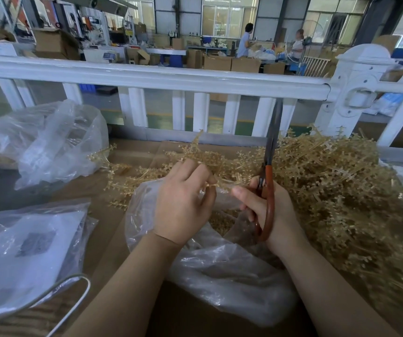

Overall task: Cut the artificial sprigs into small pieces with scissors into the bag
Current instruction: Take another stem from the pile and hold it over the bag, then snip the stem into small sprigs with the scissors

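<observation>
Lying crosswise between the hands, a thin, knobbly tan plastic sprig [220, 183] hangs over the open clear bag [220, 268] at the counter's near edge. The left hand [183, 203] pinches its left end; the right hand [271, 210] clenches orange-handled scissors [269, 171], blades pointing away, just right. The sprig heap [341, 190] fills the right side.

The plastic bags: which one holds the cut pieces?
The bag under the hands, mouth open, golden bits inside. The flat bag at lower left holds paper; the far-left one looks crumpled.
</observation>
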Tool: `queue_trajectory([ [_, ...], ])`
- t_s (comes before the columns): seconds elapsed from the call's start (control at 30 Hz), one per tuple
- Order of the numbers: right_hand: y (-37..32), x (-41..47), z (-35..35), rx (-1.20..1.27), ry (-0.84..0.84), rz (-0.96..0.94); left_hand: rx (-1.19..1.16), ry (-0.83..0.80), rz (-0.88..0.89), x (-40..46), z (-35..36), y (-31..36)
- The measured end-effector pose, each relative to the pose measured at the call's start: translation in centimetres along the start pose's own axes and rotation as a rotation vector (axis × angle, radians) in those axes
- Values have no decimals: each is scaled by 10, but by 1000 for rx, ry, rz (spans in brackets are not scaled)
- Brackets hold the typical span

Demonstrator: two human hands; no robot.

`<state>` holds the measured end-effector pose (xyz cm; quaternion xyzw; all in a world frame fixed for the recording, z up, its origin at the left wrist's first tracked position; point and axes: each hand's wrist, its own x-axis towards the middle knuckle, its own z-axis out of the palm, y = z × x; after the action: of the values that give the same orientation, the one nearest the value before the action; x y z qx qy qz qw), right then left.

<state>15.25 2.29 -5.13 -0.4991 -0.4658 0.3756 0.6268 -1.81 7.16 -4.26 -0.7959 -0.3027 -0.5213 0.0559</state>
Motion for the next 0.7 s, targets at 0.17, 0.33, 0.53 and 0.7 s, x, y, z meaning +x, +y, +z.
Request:
queue_trajectory([
  [0.17,5,2,-3,-2,20,-37,46,-196,-48,1,0,2],
  [0.33,6,3,-5,-27,97,-65,-385,-653,-485,4,-2,-1],
  [0.53,6,5,-5,-20,137,-82,-1018,-655,-670,7,-7,-6],
  [0.7,1,0,-3,-210,112,-180,-1316,-356,-825,11,-8,-11],
])
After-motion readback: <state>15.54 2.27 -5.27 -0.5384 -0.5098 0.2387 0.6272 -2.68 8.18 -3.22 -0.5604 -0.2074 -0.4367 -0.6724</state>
